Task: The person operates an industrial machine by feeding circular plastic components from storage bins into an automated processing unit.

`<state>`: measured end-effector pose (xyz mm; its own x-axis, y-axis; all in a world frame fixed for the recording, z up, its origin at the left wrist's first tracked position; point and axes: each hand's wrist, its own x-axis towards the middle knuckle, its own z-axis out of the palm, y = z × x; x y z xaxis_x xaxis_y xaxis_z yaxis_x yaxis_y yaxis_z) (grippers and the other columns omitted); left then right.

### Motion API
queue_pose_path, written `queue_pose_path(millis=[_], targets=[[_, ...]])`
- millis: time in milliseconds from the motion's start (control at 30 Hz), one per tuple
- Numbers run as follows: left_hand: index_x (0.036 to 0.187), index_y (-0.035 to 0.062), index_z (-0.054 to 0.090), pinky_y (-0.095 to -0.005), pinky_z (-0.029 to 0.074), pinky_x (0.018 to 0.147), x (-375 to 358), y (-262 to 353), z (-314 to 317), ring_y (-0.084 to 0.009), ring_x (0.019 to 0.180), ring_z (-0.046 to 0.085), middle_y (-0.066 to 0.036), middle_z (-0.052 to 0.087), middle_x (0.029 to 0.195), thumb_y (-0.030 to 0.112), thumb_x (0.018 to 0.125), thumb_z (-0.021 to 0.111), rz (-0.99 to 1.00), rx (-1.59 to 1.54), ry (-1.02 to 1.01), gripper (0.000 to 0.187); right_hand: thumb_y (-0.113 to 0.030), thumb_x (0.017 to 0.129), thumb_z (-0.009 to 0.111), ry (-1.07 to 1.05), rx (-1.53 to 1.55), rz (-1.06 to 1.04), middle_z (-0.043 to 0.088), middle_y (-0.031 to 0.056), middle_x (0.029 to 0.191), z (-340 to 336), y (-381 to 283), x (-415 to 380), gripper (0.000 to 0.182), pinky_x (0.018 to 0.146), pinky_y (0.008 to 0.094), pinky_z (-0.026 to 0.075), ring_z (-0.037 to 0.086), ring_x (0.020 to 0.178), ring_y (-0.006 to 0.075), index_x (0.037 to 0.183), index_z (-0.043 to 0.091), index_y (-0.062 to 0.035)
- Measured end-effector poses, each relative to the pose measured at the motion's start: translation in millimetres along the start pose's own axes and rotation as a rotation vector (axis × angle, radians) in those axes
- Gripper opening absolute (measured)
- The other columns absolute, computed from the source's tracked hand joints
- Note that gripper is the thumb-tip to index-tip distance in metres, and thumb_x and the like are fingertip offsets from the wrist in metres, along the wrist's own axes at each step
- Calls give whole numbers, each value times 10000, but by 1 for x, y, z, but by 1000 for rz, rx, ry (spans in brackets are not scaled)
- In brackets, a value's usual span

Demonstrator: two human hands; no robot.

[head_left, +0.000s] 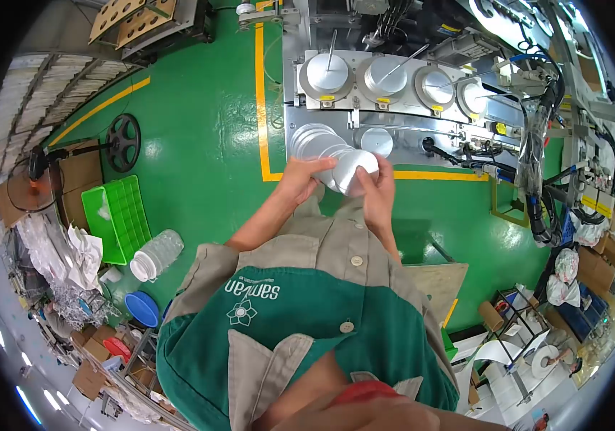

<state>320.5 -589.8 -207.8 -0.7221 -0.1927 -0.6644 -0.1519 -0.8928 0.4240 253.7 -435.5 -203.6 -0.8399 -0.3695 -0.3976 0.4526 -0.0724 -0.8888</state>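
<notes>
Several round, silvery-white discs (356,169) are held fanned out in front of my body, near the machine's front edge. My left hand (306,178) grips their left side, with the thumb lying across the top. On the right side my right hand (377,188) holds them, its thumb pressed near the edge of the top disc. Just beyond, a stack of similar discs (310,138) lies on the metal machine table (343,119). A single disc (376,143) lies flat on the table to the right of that stack.
Behind the table edge is a row of round stations (386,76) with thin rods. Cables and hoses (537,144) hang at the right. On the green floor at left are a green crate (117,219), a plastic-wrapped roll (156,255) and a blue basin (142,309).
</notes>
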Motion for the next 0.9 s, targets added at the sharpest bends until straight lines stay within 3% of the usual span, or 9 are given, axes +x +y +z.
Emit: queue_pose_path(millis=[33, 133, 167, 267, 500, 667, 767, 900], targets=[[1065, -31, 569, -315, 518, 787, -1, -1, 3, -192, 876, 622, -117, 629, 967, -61, 715, 688, -2, 24, -2, 371, -41, 825, 618, -74, 152, 142, 549, 78, 1097, 3, 2, -1, 437, 850, 288, 439, 544, 967, 151, 1217, 427, -12], [1126, -11, 539, -312, 509, 797, -7, 4, 15, -182, 939, 603, -99, 615, 1024, 19, 765, 690, -2, 35, -24, 393, -20, 847, 580, -97, 295, 158, 560, 91, 1125, 5, 6, -6, 365, 888, 313, 442, 548, 1007, 166, 1187, 449, -3], [1189, 6, 498, -322, 505, 812, -7, -1, 13, -185, 997, 582, -94, 580, 1116, 112, 833, 642, 83, 14, -89, 398, -11, 849, 571, -113, 325, 149, 556, 95, 1132, -3, 12, -4, 355, 906, 335, 443, 549, 1019, 178, 1184, 454, -5], [1202, 9, 477, -327, 498, 849, -14, 10, 25, -186, 1015, 575, -80, 568, 1128, 222, 911, 528, -26, -178, -122, 364, 0, 842, 571, -11, 453, 164, 552, 94, 1132, -8, 7, -5, 358, 914, 340, 441, 548, 1031, 191, 1181, 458, -7], [1108, 18, 514, -308, 521, 764, -12, -1, 19, -168, 916, 604, -82, 597, 1021, 17, 778, 659, 136, 45, -64, 361, 10, 841, 575, -40, 271, 167, 532, 104, 1136, -10, -3, -16, 365, 940, 362, 422, 520, 1059, 203, 1170, 420, -14], [1162, 2, 485, -339, 513, 820, -13, 0, 14, -192, 958, 597, -87, 586, 1065, 67, 811, 649, 19, 13, -63, 393, 10, 840, 578, -16, 301, 121, 531, 106, 1139, -11, -1, -21, 376, 927, 369, 432, 526, 1041, 201, 1181, 421, -22], [1223, -10, 432, -368, 492, 885, -20, 10, 21, -210, 1053, 556, -112, 542, 1152, 163, 872, 590, -82, -264, -147, 422, 18, 815, 594, 33, 405, 119, 535, 95, 1135, -7, -10, -22, 434, 926, 367, 431, 530, 1043, 201, 1208, 411, -14], [1194, -14, 464, -336, 525, 824, -21, 6, 20, -206, 990, 592, -102, 570, 1111, 154, 875, 583, 45, -21, -154, 379, 25, 801, 607, -45, 453, 133, 526, 92, 1155, -7, -14, -21, 453, 951, 379, 412, 521, 1066, 206, 1212, 423, -24]])
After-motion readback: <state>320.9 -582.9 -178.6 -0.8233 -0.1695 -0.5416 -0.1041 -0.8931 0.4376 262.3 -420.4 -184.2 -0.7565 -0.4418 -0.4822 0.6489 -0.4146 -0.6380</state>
